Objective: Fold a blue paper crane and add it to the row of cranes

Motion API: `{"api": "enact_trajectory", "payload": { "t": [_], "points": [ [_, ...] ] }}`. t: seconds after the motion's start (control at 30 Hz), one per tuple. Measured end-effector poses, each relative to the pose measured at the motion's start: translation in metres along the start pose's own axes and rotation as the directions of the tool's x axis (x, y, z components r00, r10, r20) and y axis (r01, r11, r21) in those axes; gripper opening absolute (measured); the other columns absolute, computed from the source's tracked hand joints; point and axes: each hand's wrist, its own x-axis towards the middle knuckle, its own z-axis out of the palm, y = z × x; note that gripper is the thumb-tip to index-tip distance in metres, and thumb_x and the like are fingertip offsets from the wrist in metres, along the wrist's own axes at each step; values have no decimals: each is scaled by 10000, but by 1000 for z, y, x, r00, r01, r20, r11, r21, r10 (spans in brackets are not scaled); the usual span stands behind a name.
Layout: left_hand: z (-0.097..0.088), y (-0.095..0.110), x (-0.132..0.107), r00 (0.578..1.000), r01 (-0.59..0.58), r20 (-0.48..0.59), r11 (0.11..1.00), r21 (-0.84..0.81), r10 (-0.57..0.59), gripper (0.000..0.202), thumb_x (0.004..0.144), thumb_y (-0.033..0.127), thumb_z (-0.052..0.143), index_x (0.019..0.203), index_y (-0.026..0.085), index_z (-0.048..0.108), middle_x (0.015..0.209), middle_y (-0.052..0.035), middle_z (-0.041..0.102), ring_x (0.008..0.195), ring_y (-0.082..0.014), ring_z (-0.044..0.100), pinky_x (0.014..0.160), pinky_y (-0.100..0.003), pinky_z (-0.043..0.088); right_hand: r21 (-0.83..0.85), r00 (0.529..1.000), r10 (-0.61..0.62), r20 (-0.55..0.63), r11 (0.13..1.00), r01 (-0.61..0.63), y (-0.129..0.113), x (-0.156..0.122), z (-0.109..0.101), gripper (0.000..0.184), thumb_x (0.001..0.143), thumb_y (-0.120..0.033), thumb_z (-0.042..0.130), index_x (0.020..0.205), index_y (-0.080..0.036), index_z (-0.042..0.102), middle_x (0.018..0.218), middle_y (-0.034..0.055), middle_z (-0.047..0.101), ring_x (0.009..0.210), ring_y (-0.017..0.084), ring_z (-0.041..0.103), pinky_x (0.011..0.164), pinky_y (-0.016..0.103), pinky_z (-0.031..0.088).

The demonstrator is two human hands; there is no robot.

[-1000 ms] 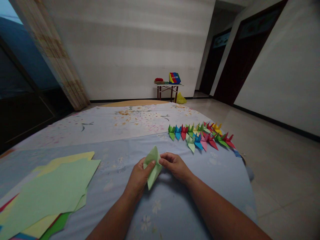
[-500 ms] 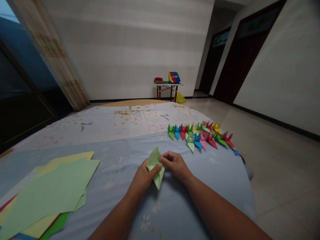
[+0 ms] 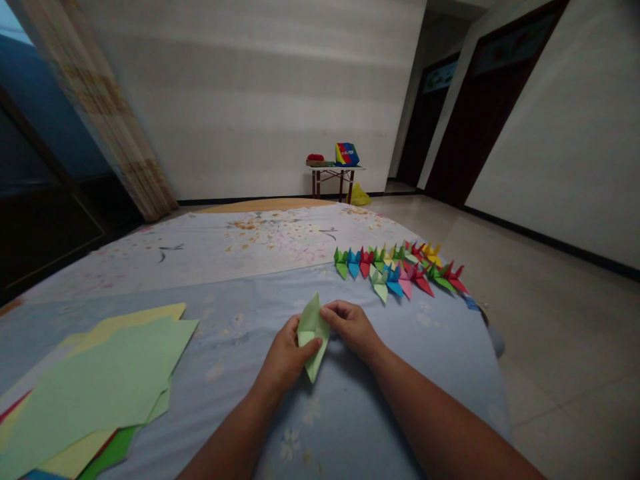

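Observation:
A pale green folded paper [image 3: 311, 328], shaped like a long diamond with a point at top and bottom, is held up between my hands over the blue cloth. My left hand [image 3: 291, 352] grips its left side, the thumb lying across the front and the fingers behind. At the upper right edge, my right hand [image 3: 352, 327] pinches the paper between thumb and bent forefinger. Beyond my right hand stand several folded paper cranes [image 3: 393, 280] in green, blue, red, pink and yellow, set in rows.
On the left lies a loose stack of coloured paper sheets [image 3: 110, 380], light green on top. A blue and white flowered tablecloth [image 3: 240, 373] covers the table, whose edge curves away at right. Against the far wall is a small table [image 3: 333, 169] bearing a colourful box [image 3: 347, 155].
The folded paper has turned slightly in my hands, its lower tip swinging left. My left thumb has slid a little lower and my right fingers have shifted slightly up along the edge.

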Motion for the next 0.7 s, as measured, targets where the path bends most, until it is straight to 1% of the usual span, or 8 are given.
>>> {"api": "enact_trajectory", "payload": {
  "t": [0.1, 0.23, 0.4, 0.53, 0.7],
  "points": [
    [0, 2, 0, 999, -21, 34, 1000, 1, 21, 417, 555, 192, 710, 955, 152, 597, 780, -19, 655, 718, -183, 594, 645, -256, 441, 12, 1000, 3, -3, 1000, -3, 2, 1, -2, 354, 655, -494, 685, 684, -145, 632, 571, -24, 555, 530, 87, 444, 527, 220, 350],
    [1, 3, -2, 999, -16, 37, 1000, 20, 15, 410, 549, 182, 710, 943, 162, 599, 775, -15, 655, 719, -186, 597, 642, -255, 444, 35, 1000, 18, -10, 999, -18, 5, 2, -3, 351, 643, -481, 700, 656, -142, 612, 556, -31, 538, 513, 78, 426, 516, 214, 338],
    [4, 1, -2, 995, 20, 100, 999, -30, -17, 434, 566, 196, 705, 976, 154, 572, 787, -20, 649, 718, -178, 596, 635, -249, 446, 40, 1000, 16, 1, 999, -16, 0, 2, -5, 359, 659, -495, 681, 712, -141, 647, 591, -17, 566, 537, 86, 447, 531, 215, 357],
    [5, -2, -2, 993, 40, 116, 998, -47, -35, 454, 544, 179, 710, 975, 157, 568, 805, -28, 648, 733, -177, 596, 657, -252, 449, 76, 1000, 15, -18, 997, -14, 1, 4, -6, 333, 658, -475, 688, 706, -148, 649, 606, -12, 579, 545, 90, 461, 545, 220, 367],
    [7, 1, -4, 985, 89, 154, 993, -76, -76, 502, 517, 177, 723, 993, 155, 565, 846, -51, 651, 768, -187, 596, 674, -254, 447, 108, 997, 18, -78, 994, -10, 3, 5, -7, 308, 647, -451, 699, 687, -152, 640, 604, -10, 577, 545, 91, 461, 545, 222, 367]
  ]
}}
